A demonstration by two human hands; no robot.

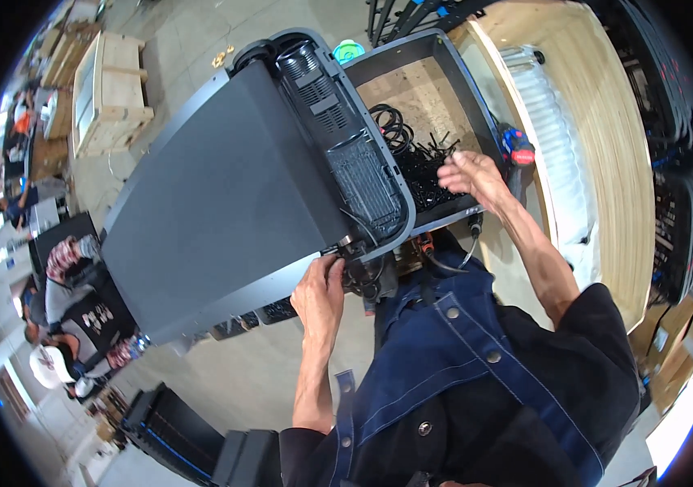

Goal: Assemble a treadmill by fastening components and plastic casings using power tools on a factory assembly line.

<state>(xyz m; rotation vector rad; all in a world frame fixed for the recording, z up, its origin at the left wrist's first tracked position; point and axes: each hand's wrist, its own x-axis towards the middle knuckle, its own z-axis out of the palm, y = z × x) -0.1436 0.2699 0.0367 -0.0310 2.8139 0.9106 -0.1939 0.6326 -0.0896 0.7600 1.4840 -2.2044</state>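
A treadmill (225,170) with a wide dark belt lies in front of me, its motor compartment (338,138) uncovered along the right end. At the near corner of its frame, beside the roller end, my left hand (320,296) has its fingertips pressed together against the edge; whatever they grip is hidden. Over a grey bin (470,81) at the right, my right hand (476,178) hovers with thumb and fingers pinched. Below it is a heap of small black fasteners (426,183), next to coiled black cables (393,127). Anything in that pinch is too small to name.
A blue and red power tool (517,146) stands just right of the bin. Beyond it is a long wooden crate (606,162) with a plastic-wrapped piece. A green-lidded container (348,52) sits behind the bin. Other people (58,361) work at the far left.
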